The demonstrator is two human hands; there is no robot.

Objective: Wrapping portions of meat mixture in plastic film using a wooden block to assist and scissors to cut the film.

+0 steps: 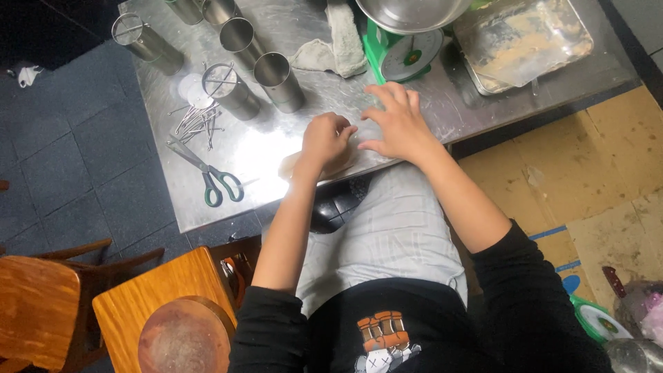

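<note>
Head view. Left hand (324,138) was curled in a loose fist, knuckles down on a pale dough piece (304,166) at the near edge of the steel table (428,103); whether the fingers enclosed any dough couldn't be told. Right hand (397,124) lay open and flat just beside it, fingers spread, holding nothing visible. Dough appeared as a soft, tan, flattened lump, mostly hidden under the left hand and washed out by glare. Judged early stage: dough unshaped, metal cylinder moulds (276,79) apparently unfilled. Scissors (207,173) w/ green handles and loose metal pins (197,124) lay untouched nearby; green scale (407,52) behind.
</note>
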